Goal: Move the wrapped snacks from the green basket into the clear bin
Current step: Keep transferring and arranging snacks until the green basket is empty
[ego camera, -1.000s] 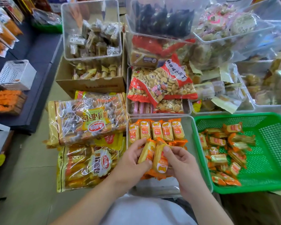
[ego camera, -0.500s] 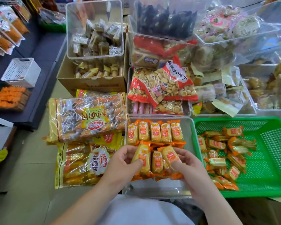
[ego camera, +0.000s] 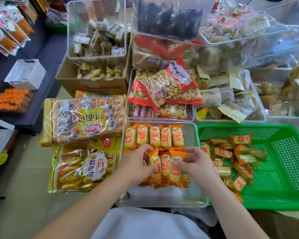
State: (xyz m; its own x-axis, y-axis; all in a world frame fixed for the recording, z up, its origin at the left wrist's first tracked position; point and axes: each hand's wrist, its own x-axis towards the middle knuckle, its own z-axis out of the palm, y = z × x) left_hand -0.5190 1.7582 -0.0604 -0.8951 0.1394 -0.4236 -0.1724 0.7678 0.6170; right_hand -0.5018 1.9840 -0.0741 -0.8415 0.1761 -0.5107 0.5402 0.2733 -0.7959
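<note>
The clear bin (ego camera: 193,200) lies in front of me with a neat far row of several orange-and-yellow wrapped snacks (ego camera: 154,137). A second row of three snacks (ego camera: 165,167) stands in the bin's middle. My left hand (ego camera: 135,165) grips the left end of that row, thumb on the leftmost snack. My right hand (ego camera: 195,163) holds the right end, fingers curled over the rightmost snack. The green basket (ego camera: 286,163) sits to the right with several loose wrapped snacks (ego camera: 235,157) heaped in its left half.
Two big bags of small breads (ego camera: 83,118) lie left of the bin. Behind it are clear tubs with a red biscuit bag (ego camera: 164,87), a cardboard box (ego camera: 93,83) and more tubs of sweets. A white basket (ego camera: 24,74) stands on the dark shelf at far left.
Both hands lowered the three held snacks into the bin and set them side by side as a second row; the hands moved slightly apart to the row's ends.
</note>
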